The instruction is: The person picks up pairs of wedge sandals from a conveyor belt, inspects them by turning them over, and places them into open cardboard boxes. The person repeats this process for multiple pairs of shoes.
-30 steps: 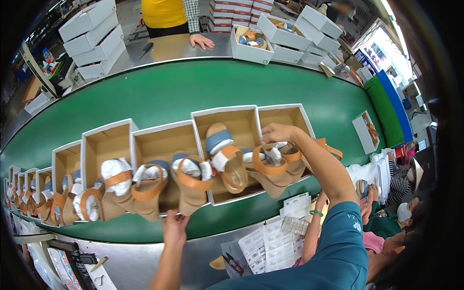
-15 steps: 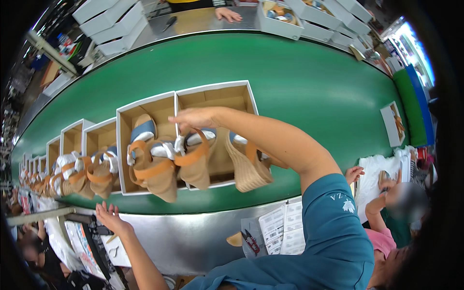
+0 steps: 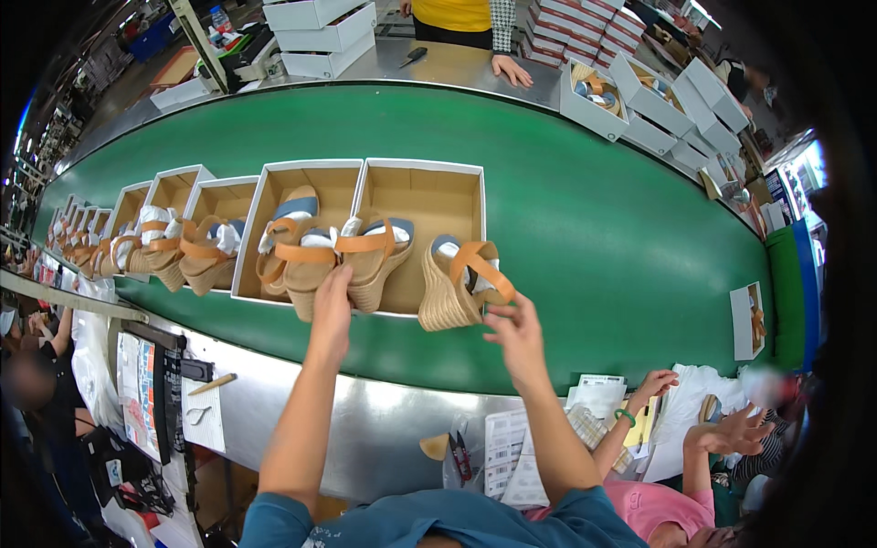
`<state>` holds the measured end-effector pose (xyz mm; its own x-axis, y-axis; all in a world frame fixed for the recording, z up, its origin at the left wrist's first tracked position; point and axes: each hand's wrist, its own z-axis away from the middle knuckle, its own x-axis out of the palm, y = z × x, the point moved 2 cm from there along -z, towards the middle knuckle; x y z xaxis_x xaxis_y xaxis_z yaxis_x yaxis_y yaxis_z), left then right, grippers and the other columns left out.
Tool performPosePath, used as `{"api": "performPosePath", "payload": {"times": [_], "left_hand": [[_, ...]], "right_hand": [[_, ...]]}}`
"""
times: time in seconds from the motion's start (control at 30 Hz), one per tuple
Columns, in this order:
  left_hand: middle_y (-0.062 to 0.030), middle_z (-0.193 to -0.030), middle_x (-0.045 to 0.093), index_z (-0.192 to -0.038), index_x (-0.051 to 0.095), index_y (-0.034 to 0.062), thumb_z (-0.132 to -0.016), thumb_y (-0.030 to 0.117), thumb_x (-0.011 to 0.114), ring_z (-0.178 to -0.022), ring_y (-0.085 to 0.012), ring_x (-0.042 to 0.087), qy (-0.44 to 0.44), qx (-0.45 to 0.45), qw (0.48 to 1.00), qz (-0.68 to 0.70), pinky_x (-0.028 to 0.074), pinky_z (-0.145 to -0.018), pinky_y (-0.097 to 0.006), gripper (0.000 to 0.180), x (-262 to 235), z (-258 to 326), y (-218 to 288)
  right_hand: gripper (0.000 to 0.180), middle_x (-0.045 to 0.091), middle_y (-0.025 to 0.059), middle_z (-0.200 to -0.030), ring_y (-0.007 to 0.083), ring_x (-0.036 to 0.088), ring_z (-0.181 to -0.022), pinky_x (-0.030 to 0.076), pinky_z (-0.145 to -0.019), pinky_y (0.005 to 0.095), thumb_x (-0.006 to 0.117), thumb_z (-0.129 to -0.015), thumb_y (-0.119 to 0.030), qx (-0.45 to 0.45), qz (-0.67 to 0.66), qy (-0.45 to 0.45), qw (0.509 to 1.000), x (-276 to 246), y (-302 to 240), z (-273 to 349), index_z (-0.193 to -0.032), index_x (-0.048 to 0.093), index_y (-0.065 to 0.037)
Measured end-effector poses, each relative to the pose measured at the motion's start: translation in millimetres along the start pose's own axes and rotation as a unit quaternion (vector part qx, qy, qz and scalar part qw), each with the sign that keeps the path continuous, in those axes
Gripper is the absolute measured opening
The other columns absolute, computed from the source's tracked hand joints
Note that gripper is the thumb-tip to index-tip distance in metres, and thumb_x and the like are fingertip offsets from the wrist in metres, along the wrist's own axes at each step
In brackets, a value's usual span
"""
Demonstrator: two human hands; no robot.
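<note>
Several wedge sandals with orange straps, blue bands and white paper stuffing lie across open shoe boxes. My left hand (image 3: pixel 332 306) is at the heels of two of them, a left sandal (image 3: pixel 306 274) and a middle sandal (image 3: pixel 373 260). Its fingers point upward, stretched out and partly hidden, against the heels. A third wedge sandal (image 3: pixel 449 297) leans over the front edge of the rightmost box (image 3: pixel 425 187), its woven sole facing left. My right hand (image 3: pixel 517 340) is just beside its orange strap, fingers bent and apart; whether the fingertips touch the strap I cannot tell.
A row of sandal boxes (image 3: pixel 215 196) runs left along the green belt (image 3: pixel 585 237). Metal edging (image 3: pixel 384 384) in front carries label sheets (image 3: pixel 505 443) and red-handled snips (image 3: pixel 459 457). Co-workers stand across the belt and at right. Stacked boxes (image 3: pixel 644 128) stand at the far side.
My right hand has moved back from over the boxes to beside the right sandal. My left hand has come up to the sandal heels. The view has shifted.
</note>
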<state>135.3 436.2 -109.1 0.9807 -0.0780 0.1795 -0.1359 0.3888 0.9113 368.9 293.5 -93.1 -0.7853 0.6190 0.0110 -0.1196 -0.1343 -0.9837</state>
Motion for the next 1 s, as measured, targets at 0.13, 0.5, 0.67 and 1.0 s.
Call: {"api": "performPosePath", "payload": {"times": [0.13, 0.5, 0.67, 1.0], "left_hand": [[-0.0057, -0.112, 0.064, -0.124, 0.057, 0.0012, -0.093, 0.030, 0.059, -0.099, -0.0161, 0.061, -0.026, -0.007, 0.996, -0.086, 0.049, -0.085, -0.035, 0.042, 2.3, -41.2, -38.8], [-0.0085, -0.122, 0.062, -0.129, 0.053, 0.0070, -0.100, 0.034, 0.049, -0.109, -0.0216, 0.062, -0.134, -0.151, 0.979, 0.007, 0.052, -0.092, -0.039, 0.039, 31.8, -46.7, -31.1], [-0.0099, -0.134, 0.053, -0.141, 0.039, 0.0019, -0.095, 0.024, 0.060, -0.121, -0.0204, 0.052, -0.151, 0.087, 0.984, 0.032, 0.042, -0.102, -0.035, 0.056, 25.8, 26.4, 4.4], [-0.0103, -0.152, 0.028, -0.154, 0.017, 0.0047, -0.071, 0.017, 0.084, -0.135, -0.0218, 0.037, -0.186, 0.282, 0.937, 0.094, 0.028, -0.113, -0.036, 0.107, -17.1, 196.0, 18.0]], "right_hand": [[0.046, 0.061, 0.0042, -0.082, 0.0093, 0.061, -0.080, 0.050, -0.062, 0.0232, 0.067, -0.089, -0.019, 0.074, 0.038, -0.010, 0.996, 39.1, 0.1, -21.5, -0.127, 0.051, 0.002], [0.044, 0.057, 0.0107, -0.130, 0.0237, 0.058, -0.115, 0.050, -0.091, 0.0371, 0.054, -0.098, -0.022, 0.209, -0.146, -0.134, 0.958, 76.0, 16.6, -55.7, -0.135, 0.044, 0.000], [0.044, 0.054, 0.0103, -0.131, 0.0195, 0.051, -0.123, 0.042, -0.103, 0.0363, 0.051, -0.099, -0.017, -0.009, -0.113, -0.147, 0.983, 50.8, -6.4, 8.3, -0.139, 0.041, -0.003], [0.033, 0.059, 0.0086, -0.119, 0.0199, 0.055, -0.110, 0.045, -0.094, 0.0358, 0.047, -0.099, -0.025, -0.129, 0.028, -0.138, 0.982, 2.2, 25.1, 148.1, -0.120, 0.057, -0.001]]}}
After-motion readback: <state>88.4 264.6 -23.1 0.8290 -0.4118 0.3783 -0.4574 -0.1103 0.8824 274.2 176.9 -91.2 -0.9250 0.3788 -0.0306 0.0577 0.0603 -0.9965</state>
